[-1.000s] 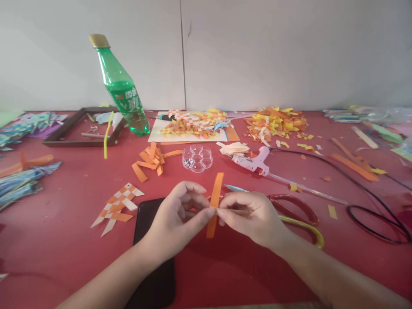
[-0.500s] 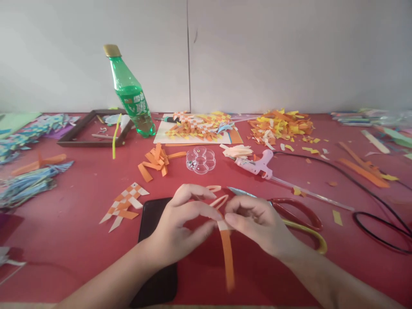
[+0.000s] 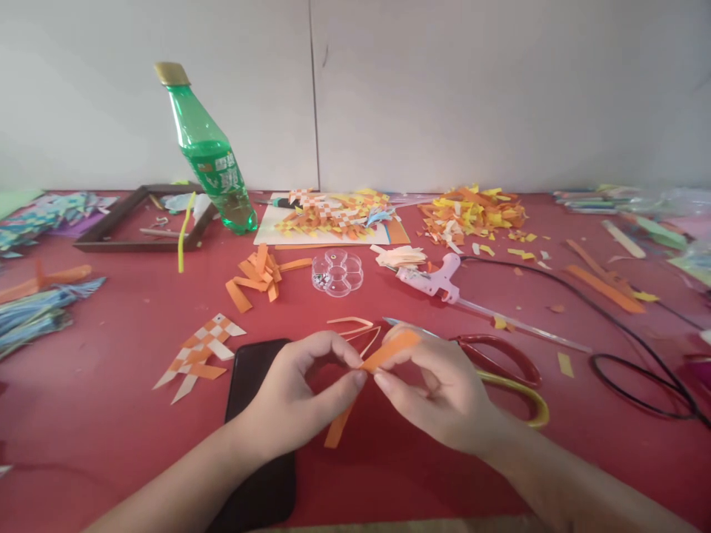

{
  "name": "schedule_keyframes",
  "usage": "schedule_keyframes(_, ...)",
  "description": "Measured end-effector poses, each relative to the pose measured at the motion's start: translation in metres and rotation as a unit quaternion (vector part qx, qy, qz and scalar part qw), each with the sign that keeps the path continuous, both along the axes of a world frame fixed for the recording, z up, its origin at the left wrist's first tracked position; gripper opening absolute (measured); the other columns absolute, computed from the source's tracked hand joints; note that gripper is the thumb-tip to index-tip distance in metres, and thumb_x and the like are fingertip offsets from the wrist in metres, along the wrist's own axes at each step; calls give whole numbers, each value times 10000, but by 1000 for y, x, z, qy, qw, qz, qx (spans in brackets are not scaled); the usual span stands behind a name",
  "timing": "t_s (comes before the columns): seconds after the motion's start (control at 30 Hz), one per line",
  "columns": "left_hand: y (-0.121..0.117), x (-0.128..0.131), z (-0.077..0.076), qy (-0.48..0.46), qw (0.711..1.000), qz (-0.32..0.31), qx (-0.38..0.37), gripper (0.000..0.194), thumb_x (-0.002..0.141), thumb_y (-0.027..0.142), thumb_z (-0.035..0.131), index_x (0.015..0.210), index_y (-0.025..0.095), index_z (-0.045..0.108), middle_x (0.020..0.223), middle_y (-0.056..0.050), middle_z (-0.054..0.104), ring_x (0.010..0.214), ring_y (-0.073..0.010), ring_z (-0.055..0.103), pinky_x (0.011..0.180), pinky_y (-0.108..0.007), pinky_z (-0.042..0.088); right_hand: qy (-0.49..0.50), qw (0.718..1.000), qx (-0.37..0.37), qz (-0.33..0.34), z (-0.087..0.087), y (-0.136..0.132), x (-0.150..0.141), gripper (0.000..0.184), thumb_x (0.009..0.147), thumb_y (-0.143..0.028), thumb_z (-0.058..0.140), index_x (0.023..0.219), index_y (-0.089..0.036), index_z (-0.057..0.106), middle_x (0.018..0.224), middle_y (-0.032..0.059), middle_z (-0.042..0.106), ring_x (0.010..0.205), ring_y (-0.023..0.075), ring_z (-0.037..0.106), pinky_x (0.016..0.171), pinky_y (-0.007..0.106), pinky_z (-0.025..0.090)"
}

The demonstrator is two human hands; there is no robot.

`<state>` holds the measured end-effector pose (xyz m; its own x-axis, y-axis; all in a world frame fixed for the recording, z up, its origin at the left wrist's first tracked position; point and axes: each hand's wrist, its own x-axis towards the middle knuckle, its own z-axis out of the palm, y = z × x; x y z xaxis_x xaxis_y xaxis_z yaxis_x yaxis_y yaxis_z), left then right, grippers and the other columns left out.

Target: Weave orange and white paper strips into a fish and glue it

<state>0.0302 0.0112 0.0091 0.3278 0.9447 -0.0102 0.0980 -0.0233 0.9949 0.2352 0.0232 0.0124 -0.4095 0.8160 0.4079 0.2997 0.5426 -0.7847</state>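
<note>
Between my two hands is a piece of folded orange paper strips (image 3: 393,351), one end sticking up over my right fingers and another hanging down below. My left hand (image 3: 314,389) pinches it between thumb and fingers. My right hand (image 3: 436,385) grips it from the other side, its fingers closed. Pale looped strips (image 3: 369,339) show just behind my fingertips; whether they join the held piece I cannot tell. A finished-looking woven paper fish (image 3: 203,352) in orange and white lies left of my left hand. Scissors (image 3: 514,400) with red and yellow handles lie partly behind my right hand.
A black phone (image 3: 258,474) lies under my left forearm. Beyond my hands are orange strips (image 3: 258,275), a clear flower-shaped tray (image 3: 338,272) and a pink glue gun (image 3: 430,280) with its cord. A green bottle (image 3: 214,166) stands behind, near a dark frame (image 3: 105,243).
An orange strip end that hung straight down now points up to the right over my right fingers; another end hangs lower left. The view has shifted slightly right.
</note>
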Motion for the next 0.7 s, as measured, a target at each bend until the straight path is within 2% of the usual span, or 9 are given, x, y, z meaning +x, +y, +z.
schedule_keyframes(0.17, 4, 3, 3, -26, 999, 14, -28, 101, 860, 285, 683, 828, 194, 652, 815, -13, 661, 787, -153, 612, 767, -265, 489, 5, 999, -50, -8, -4, -1, -5, 89, 874, -208, 613, 786, -223, 622, 711, -8, 642, 621, 125, 567, 588, 261, 456)
schedule_keyframes(0.3, 6, 4, 4, -79, 993, 25, -86, 174, 838, 338, 713, 783, 189, 643, 732, 7, 638, 673, -118, 568, 664, -236, 471, 18, 998, -54, -6, -1, 4, 1, 51, 881, -241, 623, 849, -234, 662, 775, 5, 678, 684, 142, 614, 648, 279, 497)
schedule_keyframes(0.37, 7, 4, 4, -101, 988, 33, -114, 214, 837, 363, 715, 768, 184, 620, 700, 7, 633, 647, -115, 563, 638, -233, 466, 24, 998, -39, -32, 6, 13, 13, 82, 901, -270, 601, 891, -241, 677, 842, 22, 702, 763, 158, 652, 690, 287, 522)
schedule_keyframes(0.4, 7, 3, 3, -106, 986, 38, -120, 224, 842, 370, 712, 770, 182, 612, 699, 4, 638, 660, -119, 574, 648, -235, 471, 14, 997, -31, -71, 11, 19, 22, 110, 913, -298, 587, 888, -243, 679, 872, 30, 711, 803, 168, 665, 703, 289, 530)
schedule_keyframes(0.47, 8, 3, 1, -104, 986, 49, -120, 220, 853, 366, 704, 786, 179, 609, 719, -3, 653, 710, -127, 604, 696, -238, 485, -42, 984, -17, -174, 21, 35, 45, 152, 914, -357, 583, 910, -244, 683, 893, 43, 737, 813, 187, 691, 699, 299, 545)
schedule_keyframes(0.57, 9, 2, -1, -100, 986, 67, -116, 179, 850, 340, 713, 852, 188, 619, 747, 6, 668, 728, -117, 618, 723, -226, 491, -253, 941, 10, -226, 27, 65, 85, 184, 907, -356, 562, 956, -245, 701, 945, 50, 756, 798, 217, 706, 706, 353, 552)
schedule_keyframes(0.63, 9, 2, -1, -91, 986, 75, -121, 167, 844, 327, 720, 894, 188, 643, 776, -3, 686, 751, -124, 633, 743, -232, 502, -302, 929, 28, -213, 24, 86, 108, 206, 864, -292, 568, 958, -203, 728, 996, 82, 752, 888, 265, 697, 796, 411, 531)
schedule_keyframes(0.67, 9, 1, -1, -89, 985, 80, -126, 170, 837, 326, 728, 905, 188, 656, 786, -7, 694, 759, -127, 638, 750, -234, 506, -350, 921, 66, -159, 20, 96, 117, 329, 906, -263, 449, 1072, -161, 714, 1112, 108, 723, 1024, 276, 667, 879, 423, 500)
schedule_keyframes(0.7, 9, 1, -1, -88, 984, 84, -131, 175, 829, 327, 736, 909, 187, 670, 797, -12, 701, 768, -131, 643, 754, -235, 509, -366, 919, 71, -130, 15, 105, 124, 401, 917, -215, 371, 1134, -137, 699, 1193, 115, 691, 1133, 272, 621, 947, 424, 455)
